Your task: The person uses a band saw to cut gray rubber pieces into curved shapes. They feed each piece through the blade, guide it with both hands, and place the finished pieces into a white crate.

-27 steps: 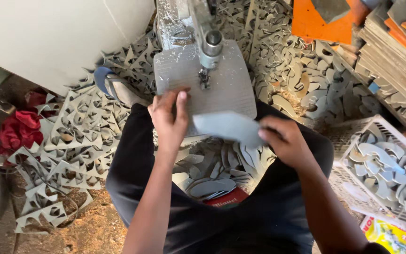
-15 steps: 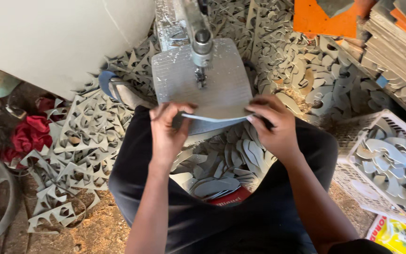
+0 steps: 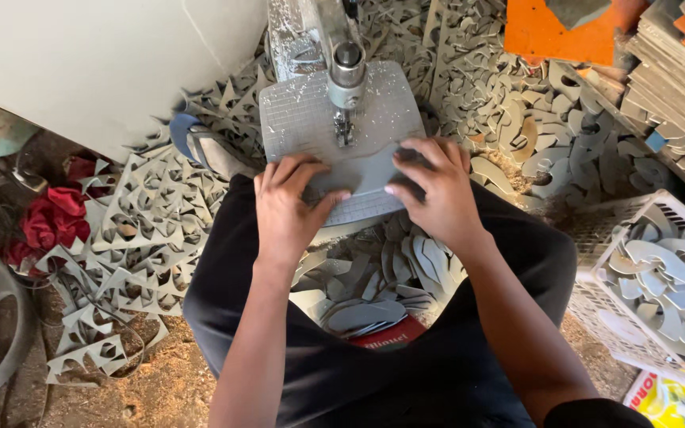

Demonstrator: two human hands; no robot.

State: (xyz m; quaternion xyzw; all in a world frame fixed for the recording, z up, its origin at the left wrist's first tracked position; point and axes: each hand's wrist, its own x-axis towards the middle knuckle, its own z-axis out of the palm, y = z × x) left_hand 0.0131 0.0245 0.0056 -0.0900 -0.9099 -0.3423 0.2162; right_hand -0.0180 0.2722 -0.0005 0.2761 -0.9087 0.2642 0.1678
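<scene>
View: a single camera worn on the person's head; no second view shares the scene.
Direction: looks steeply down over the person's arms and lap onto the grey machine table (image 3: 311,119).
Distance: close, with the left hand (image 3: 291,210) and right hand (image 3: 434,190) just above mid-frame and the forearms running off the bottom edge.
Top of frame: the machine's upright head (image 3: 346,63) and a white panel (image 3: 105,63) at upper left.
Edges: grey cut-out scrap sheets (image 3: 144,230) at left, a white basket (image 3: 596,301) at right, stacked boards (image 3: 675,71) at upper right.
</scene>
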